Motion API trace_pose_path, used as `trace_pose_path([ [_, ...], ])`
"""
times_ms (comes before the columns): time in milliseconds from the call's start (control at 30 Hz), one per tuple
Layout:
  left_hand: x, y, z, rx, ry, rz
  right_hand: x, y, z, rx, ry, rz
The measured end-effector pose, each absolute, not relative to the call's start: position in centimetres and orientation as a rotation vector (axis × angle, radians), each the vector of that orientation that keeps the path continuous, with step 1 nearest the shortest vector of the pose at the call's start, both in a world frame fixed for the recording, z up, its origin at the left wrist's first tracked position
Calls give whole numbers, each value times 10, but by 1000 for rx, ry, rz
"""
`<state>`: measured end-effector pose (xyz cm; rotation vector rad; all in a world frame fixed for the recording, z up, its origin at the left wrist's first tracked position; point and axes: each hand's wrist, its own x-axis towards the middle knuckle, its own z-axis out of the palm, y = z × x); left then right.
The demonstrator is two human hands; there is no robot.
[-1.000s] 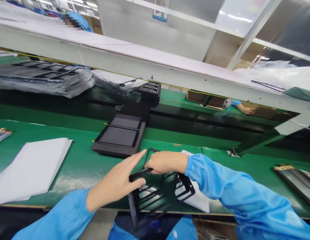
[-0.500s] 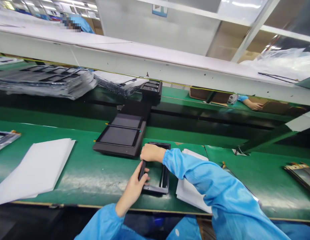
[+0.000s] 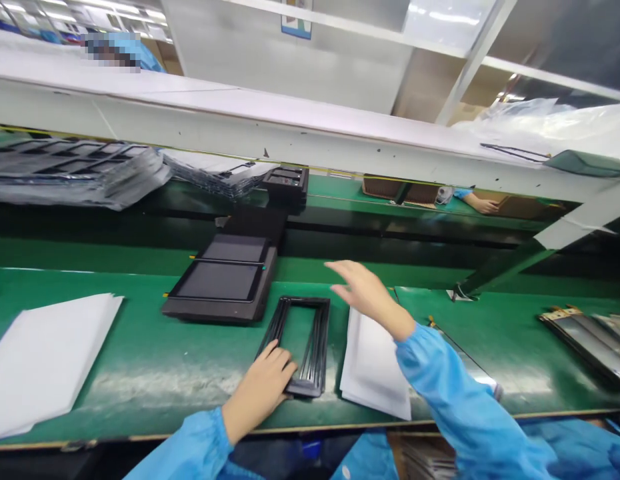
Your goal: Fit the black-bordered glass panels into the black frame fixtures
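A stack of black rectangular frames [image 3: 317, 347] lies on the green bench, its inner opening showing the green surface. My left hand [image 3: 265, 380] is closed over the stack's lower left side, fingers curled on the rail; its thumb is mostly hidden. Raised in the air, my right hand [image 3: 365, 290] holds nothing, with fingers stretched to the left and thumb apart. It is slightly blurred, above the far end of a stack of white sheets [image 3: 375, 373]. Left of the frames, two dark screen panels [image 3: 220, 281] rest on a black block [image 3: 210, 311].
More white sheets [image 3: 55, 360] lie at left. Right of my right arm are a thin panel [image 3: 465, 360] and several stacked panels [image 3: 585, 340]. Bagged frames [image 3: 80, 173] sit behind, under a white shelf [image 3: 290, 130]. A co-worker's hand [image 3: 483, 203] shows across the bench.
My right hand has let go of the frames and lifted up and right. The frames now lie stacked flat, with my left hand lower on their left side. The view has shifted right.
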<state>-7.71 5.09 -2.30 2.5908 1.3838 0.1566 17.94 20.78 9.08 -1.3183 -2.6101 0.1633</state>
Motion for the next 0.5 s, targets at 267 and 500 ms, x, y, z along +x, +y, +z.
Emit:
trace_pose_path([
  [267,-79,65,-24,2564,1556,97,299,101,-13,-2277,-1828,401],
  [500,-24,79,-3,1956,1340,791,283,102,-65,-2100,-1526,634],
])
